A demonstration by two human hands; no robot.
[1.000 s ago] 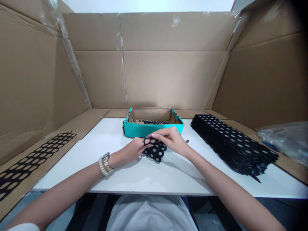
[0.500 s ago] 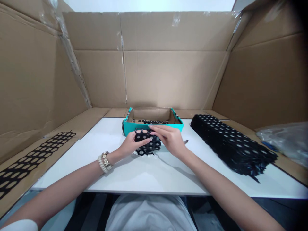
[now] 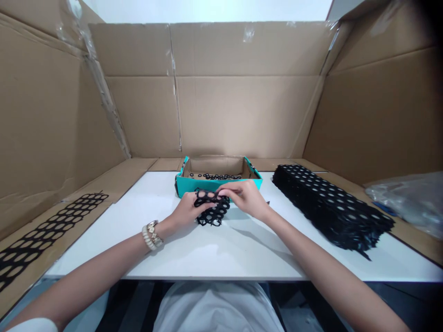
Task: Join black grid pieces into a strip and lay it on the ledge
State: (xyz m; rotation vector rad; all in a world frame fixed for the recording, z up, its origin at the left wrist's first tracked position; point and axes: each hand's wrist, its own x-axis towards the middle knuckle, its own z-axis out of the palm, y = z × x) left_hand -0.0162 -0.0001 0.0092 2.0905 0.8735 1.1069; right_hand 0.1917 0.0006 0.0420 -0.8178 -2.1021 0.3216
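Just in front of the teal cardboard box [image 3: 194,188], a curled black sheet punched with round holes [image 3: 215,213] is held above the table. My left hand [image 3: 188,208] grips its left side, thumb across the front. At its upper right edge, the fingers of my right hand [image 3: 242,197] pinch the sheet; whether a small piece sits between the fingertips is hidden. Inside the box lie many small black rings [image 3: 221,176], loose on the bottom.
On the right stands a tall stack of black perforated sheets [image 3: 332,207], with a clear plastic bag [image 3: 411,200] beyond it. A flat perforated sheet [image 3: 51,226] lies on cardboard at the left. Cardboard walls [image 3: 242,115] enclose the white table [image 3: 207,258].
The sheet has been bent so its top edge curls over more. My right hand's fingers have shifted slightly down and closed on its edge. The view has tilted a little.
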